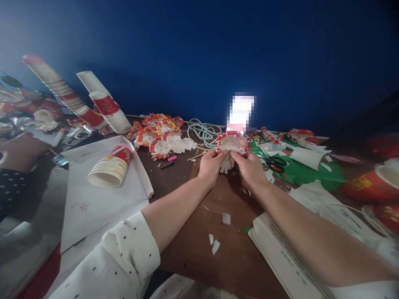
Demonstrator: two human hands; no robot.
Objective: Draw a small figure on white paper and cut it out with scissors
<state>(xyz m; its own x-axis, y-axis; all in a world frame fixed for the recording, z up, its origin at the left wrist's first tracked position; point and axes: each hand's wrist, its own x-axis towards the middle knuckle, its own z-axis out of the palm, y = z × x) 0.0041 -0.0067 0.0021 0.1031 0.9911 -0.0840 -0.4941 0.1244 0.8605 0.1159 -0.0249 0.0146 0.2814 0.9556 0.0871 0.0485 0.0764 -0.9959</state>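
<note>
Between my hands is a paper-cup craft (232, 142), a round whitish cup bottom ringed by red and orange curled strips. My left hand (209, 167) pinches its lower left edge, thumb on top. On its lower right edge, my right hand (250, 168) has a similar closed pinch. White cut strips hang below the disc between the thumbs. Several finished-looking crafts of the same kind (163, 135) lie heaped beyond my left hand. Black-handled scissors (276, 163) rest to the right of my right hand on a green sheet (327, 176).
Stacked paper cups (109, 110) lean against the blue wall at left. More nested cups (109, 170) lie on a white box lid (96, 216). Pale blue cord (204, 129) is coiled behind. Another person's hand (18, 151) is at far left. Paper scraps (215, 247) dot the brown table.
</note>
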